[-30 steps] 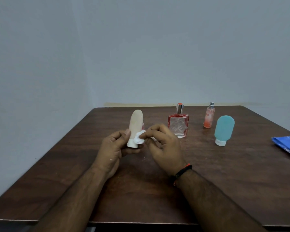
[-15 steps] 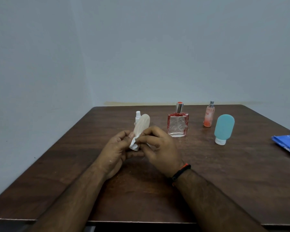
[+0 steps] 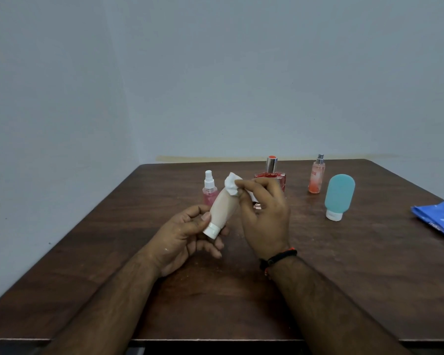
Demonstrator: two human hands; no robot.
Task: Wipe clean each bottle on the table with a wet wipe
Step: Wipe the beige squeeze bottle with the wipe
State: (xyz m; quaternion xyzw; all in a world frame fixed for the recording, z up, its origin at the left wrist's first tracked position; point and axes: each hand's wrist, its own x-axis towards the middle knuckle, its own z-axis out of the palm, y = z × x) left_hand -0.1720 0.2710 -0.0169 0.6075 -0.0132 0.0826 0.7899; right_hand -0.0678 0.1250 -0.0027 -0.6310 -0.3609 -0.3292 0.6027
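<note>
Wiping a beige bottle [image 3: 224, 206] at frame centre, tilted, white cap [image 3: 211, 230] lowest.
Left hand [image 3: 187, 237] curls round its capped end; right hand [image 3: 263, 213] pinches a white wet wipe [image 3: 231, 185] against its upper end; behind stand a pink spray bottle [image 3: 209, 188], a red perfume bottle [image 3: 271, 172], an orange spray bottle [image 3: 317, 175]; a teal bottle [image 3: 339, 196] stands right of centre; a blue packet [image 3: 440, 218] lies at the right edge of the brown table [image 3: 344, 278].

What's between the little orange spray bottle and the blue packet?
In the head view, the blue-green tube stands on its white cap between the orange spray bottle and the blue packet.
</note>
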